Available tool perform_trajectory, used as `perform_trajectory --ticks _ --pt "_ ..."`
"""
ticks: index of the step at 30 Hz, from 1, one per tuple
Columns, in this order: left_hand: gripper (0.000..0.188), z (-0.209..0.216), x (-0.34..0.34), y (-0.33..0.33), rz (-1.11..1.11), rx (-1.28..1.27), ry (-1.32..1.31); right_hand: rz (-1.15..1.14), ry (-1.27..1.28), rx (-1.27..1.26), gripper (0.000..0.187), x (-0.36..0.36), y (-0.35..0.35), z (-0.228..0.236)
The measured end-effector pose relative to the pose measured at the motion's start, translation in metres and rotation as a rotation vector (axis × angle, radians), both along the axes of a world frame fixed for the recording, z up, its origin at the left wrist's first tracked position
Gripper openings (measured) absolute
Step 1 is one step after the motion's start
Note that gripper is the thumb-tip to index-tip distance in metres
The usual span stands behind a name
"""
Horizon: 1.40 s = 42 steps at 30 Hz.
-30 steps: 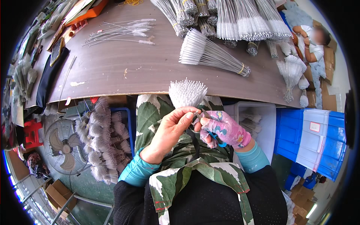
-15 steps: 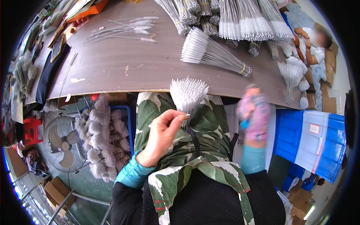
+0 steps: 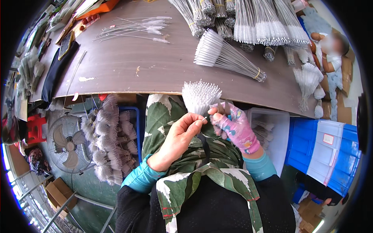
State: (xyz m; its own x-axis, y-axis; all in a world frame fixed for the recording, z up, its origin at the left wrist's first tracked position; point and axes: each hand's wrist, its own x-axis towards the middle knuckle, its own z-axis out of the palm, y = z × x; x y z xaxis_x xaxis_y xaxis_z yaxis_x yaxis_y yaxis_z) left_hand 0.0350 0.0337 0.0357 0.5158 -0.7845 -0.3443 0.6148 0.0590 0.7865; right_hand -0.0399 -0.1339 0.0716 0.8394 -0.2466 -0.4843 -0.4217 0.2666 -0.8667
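Observation:
A bundle of thin wire brushes [image 3: 201, 96] with white bristles stands upright between my knees, bristle ends up, at the table's edge. My bare left hand [image 3: 180, 134] is closed in front of it, thumb and forefinger pinching a small whitish piece [image 3: 204, 119]. Just to the right is my right hand [image 3: 235, 126] in a pink patterned glove with bare fingertips. Its fingers are curled near the left fingertips and the bundle; a dark greyish shape shows between them, too unclear to name. Camouflage apron cloth [image 3: 165, 120] covers my lap.
On the brown table [image 3: 128, 70] lie a tied brush bundle [image 3: 229, 54], loose brushes [image 3: 140, 29] and many stacked bundles [image 3: 260, 27]. A white bin [image 3: 278, 124] holds brushes at my right, beside blue-and-white crates [image 3: 324, 143]. At left stands a fan [image 3: 70, 145]. Another person [image 3: 330, 50] sits far right.
My right hand has come in from the right side to meet my left hand at the bundle. The left hand keeps its pinch. The whole view has shifted slightly.

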Motion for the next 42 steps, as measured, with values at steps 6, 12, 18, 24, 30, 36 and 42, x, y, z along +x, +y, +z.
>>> perform_trajectory --ticks 6,12,18,24,30,36,42 --pt "0.01 -0.003 -0.002 -0.001 0.038 -0.029 0.039 -0.01 0.008 -0.016 0.018 0.001 0.008 -0.006" --pt "0.01 -0.009 -0.009 -0.001 0.088 0.027 -0.154 0.057 -0.088 -0.075 0.016 -0.004 0.005 -0.013" --pt "0.012 -0.008 -0.01 -0.003 0.097 0.074 -0.333 0.089 -0.236 -0.198 0.013 -0.003 0.004 -0.014" --pt "0.011 -0.002 -0.005 -0.004 0.028 0.003 -0.022 0.18 -0.327 -0.384 0.014 0.0 -0.002 -0.015" --pt "0.012 -0.006 -0.004 -0.004 -0.021 -0.048 0.034 0.095 -0.261 -0.201 0.011 -0.004 0.005 -0.018" --pt "0.013 0.019 0.024 0.008 0.034 0.009 0.033 -0.09 -0.202 -0.053 0.019 0.0 -0.005 -0.004" --pt "0.013 0.067 0.116 0.018 0.397 0.053 -0.672 -0.311 -0.162 -0.128 0.024 -0.006 -0.031 -0.017"
